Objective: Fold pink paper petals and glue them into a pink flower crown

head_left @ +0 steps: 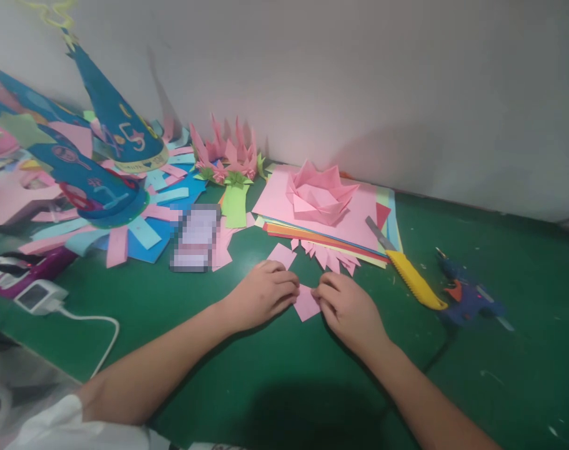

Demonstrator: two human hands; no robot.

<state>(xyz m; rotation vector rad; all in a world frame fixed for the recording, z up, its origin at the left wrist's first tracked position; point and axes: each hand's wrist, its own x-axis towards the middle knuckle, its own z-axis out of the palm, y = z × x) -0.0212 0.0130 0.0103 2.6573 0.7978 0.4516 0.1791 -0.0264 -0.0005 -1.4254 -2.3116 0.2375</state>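
Observation:
Between my hands, a small pink paper square lies on the green table with one corner toward me. My left hand pinches its left corner, fingers closed. At the right corner, my right hand grips the same paper between thumb and fingers. Just beyond my left hand lies another pink square. Several pointed pink paper pieces are heaped behind my right hand. A folded pink paper flower rests on a stack of coloured paper farther back.
To the right lie a saw with a yellow handle and a blue glue gun. A blurred phone, a pink paper crown and decorated blue cone hats occupy the left. A white charger trails its cable there.

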